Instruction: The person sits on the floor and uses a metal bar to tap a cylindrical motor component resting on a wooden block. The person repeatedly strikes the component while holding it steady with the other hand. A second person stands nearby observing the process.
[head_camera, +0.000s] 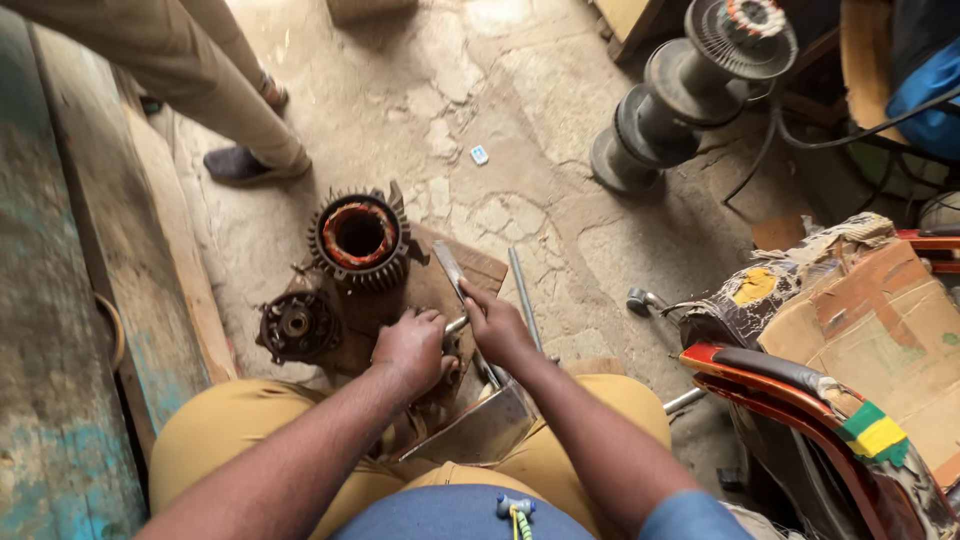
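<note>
At the far left stands a weathered wooden bench (60, 300) with worn blue paint. Above it a second person's trouser leg and shoe (240, 162) rest on the cracked concrete floor (520, 120), well apart from the work.

Right of the bench, on a brown board (470, 268), a motor end cover (297, 325) lies flat, bearing seat upward. Just beside it, further from the worker, a finned motor stator housing (360, 238) stands on end, bore and copper windings facing the camera.

The left hand (412, 348) is closed over a small dark part held low between the knees; the part is mostly hidden and cannot be identified. The right hand (495, 328) is closed around a flat metal bar (452, 275). The bar's long axis runs from the grip up and slightly left, its free end pointing away from the worker toward the stator housing; its lower end is covered by the hand. A short shaft end (456, 325) shows between the two hands. A plain steel rod (524, 295) lies on the floor just right of the bar, roughly parallel to it. A bent sheet-metal piece (485, 430) rests against the worker's legs.

Judgement: the step in hand appears to be prying or driving the held part with the bar. The next move would call for a steady left-hand hold and force kept along the bar.

At the upper right lies a large rotor assembly (690, 80), shaft tilted up to the right. At the far right, a worn red chair (800, 400) carries cardboard.
</note>
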